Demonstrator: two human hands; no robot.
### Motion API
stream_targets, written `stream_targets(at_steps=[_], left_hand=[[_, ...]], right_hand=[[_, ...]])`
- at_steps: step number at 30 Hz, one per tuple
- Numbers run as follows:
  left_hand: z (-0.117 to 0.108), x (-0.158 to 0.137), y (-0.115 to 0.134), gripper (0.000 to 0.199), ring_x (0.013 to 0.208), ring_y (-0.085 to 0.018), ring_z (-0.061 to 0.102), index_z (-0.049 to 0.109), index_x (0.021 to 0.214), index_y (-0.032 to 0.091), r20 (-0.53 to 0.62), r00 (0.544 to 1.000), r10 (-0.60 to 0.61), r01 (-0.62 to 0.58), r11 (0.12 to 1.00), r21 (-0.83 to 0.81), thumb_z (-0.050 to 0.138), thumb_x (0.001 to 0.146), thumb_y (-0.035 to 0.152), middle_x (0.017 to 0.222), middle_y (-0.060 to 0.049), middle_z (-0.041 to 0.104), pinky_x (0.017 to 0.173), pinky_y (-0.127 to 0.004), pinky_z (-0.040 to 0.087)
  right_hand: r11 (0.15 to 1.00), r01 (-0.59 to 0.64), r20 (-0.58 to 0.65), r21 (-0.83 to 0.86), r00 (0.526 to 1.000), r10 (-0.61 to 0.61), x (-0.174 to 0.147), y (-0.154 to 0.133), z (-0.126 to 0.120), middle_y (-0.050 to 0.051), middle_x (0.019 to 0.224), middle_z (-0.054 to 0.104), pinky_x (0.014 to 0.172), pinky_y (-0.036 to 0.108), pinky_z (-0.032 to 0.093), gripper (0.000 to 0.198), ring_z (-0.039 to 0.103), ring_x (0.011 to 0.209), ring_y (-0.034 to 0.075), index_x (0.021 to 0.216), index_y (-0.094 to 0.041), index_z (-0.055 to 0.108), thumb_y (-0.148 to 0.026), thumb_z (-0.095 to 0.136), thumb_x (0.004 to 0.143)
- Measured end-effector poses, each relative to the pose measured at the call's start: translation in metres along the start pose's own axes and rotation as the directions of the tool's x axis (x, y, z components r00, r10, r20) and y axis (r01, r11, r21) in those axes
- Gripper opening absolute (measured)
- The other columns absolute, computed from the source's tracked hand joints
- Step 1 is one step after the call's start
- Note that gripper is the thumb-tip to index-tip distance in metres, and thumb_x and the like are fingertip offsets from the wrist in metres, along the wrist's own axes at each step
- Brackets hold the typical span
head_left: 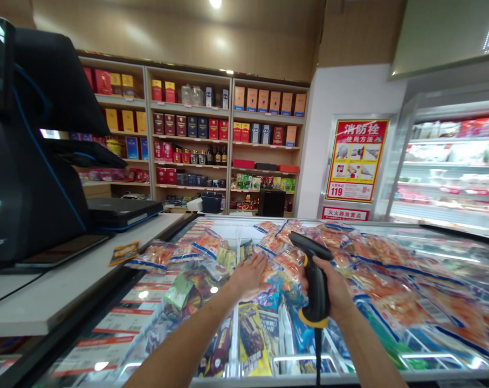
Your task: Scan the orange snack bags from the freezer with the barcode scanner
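My right hand (pixel 333 285) is wrapped round the grip of a black-and-yellow barcode scanner (pixel 317 285), its head tilted up to the left and its cable hanging down. To the left of it, my left hand (pixel 249 276) reaches forward with fingers stretched out, over or against the clear packets of orange-coloured food (pixel 288 261); I cannot tell whether it touches them. Both hands are above a glass-topped chest freezer (pixel 107 328). Through the glass show colourful packs, among them a yellow one (pixel 253 337) below my left hand.
More clear packets (pixel 398 296) are heaped across the right side of the freezer top. A white counter (pixel 29 307) on the left bears a black checkout terminal (pixel 29 161) and a small orange packet (pixel 123 253). Shelves of boxes (pixel 191 126) line the back wall.
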State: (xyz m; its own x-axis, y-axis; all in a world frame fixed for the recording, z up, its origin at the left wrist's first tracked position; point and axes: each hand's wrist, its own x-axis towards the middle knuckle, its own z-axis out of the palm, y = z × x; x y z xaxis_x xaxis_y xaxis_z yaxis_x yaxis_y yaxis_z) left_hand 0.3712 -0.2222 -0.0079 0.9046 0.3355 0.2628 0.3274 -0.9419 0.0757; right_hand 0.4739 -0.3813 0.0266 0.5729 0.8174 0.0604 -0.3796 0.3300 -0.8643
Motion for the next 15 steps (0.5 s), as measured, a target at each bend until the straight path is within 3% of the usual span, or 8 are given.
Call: stream_targets(at_steps=[3,7,9,12,15], left_hand=[[0.006,-0.002,0.001,0.069,0.122,-0.027,0.019,0.024,0.127,0.016,-0.034,0.993,-0.112,0.114,0.993,0.041,0.033,0.07,0.054,0.135,-0.009,0.024,0.084,-0.044,0.034],[-0.001,-0.006,0.003,0.075,0.116,-0.037,0.026,0.034,0.122,0.007,-0.074,0.961,-0.267,0.273,0.958,0.09,0.03,0.068,0.06,0.127,-0.02,0.034,0.081,-0.052,0.032],[-0.005,-0.009,0.003,0.075,0.118,-0.036,0.021,0.034,0.122,0.011,-0.111,0.959,-0.26,0.27,0.958,0.093,0.026,0.068,0.062,0.13,-0.017,0.03,0.088,-0.054,0.022],[-0.005,-0.011,0.002,0.068,0.123,-0.028,0.012,0.035,0.121,0.023,-0.094,0.982,-0.164,0.164,0.986,-0.009,0.028,0.067,0.063,0.134,-0.005,0.026,0.096,-0.05,0.008],[-0.003,-0.009,-0.003,0.057,0.122,-0.024,0.019,0.04,0.116,0.027,-0.047,0.978,-0.204,0.196,0.97,-0.143,0.033,0.069,0.059,0.13,-0.002,0.034,0.097,-0.045,0.013]], right_hand=[[1.0,-0.024,-0.014,-0.006,1.0,0.024,-0.001,0.0,0.0,-0.002,0.049,0.055,0.033,0.019,0.038,0.019,0.047,0.037,0.009,0.073,-0.017,0.051,-0.035,0.049,0.067],[0.999,-0.046,-0.003,-0.004,0.999,0.046,-0.002,-0.001,0.001,-0.001,0.048,0.054,0.033,0.019,0.038,0.02,0.047,0.036,0.009,0.074,-0.016,0.051,-0.035,0.048,0.068],[0.999,-0.047,-0.013,-0.016,0.999,0.047,-0.002,0.0,0.001,-0.001,0.048,0.054,0.034,0.019,0.038,0.02,0.047,0.036,0.009,0.073,-0.016,0.051,-0.036,0.049,0.068],[0.999,-0.033,-0.016,-0.034,0.999,0.032,-0.002,0.001,0.001,-0.001,0.05,0.055,0.035,0.02,0.04,0.021,0.048,0.037,0.009,0.068,-0.015,0.052,-0.036,0.05,0.067],[0.998,-0.035,-0.004,-0.043,0.999,0.035,0.0,0.003,0.0,0.0,0.051,0.056,0.036,0.02,0.041,0.023,0.049,0.039,0.009,0.065,-0.014,0.052,-0.037,0.05,0.068]])
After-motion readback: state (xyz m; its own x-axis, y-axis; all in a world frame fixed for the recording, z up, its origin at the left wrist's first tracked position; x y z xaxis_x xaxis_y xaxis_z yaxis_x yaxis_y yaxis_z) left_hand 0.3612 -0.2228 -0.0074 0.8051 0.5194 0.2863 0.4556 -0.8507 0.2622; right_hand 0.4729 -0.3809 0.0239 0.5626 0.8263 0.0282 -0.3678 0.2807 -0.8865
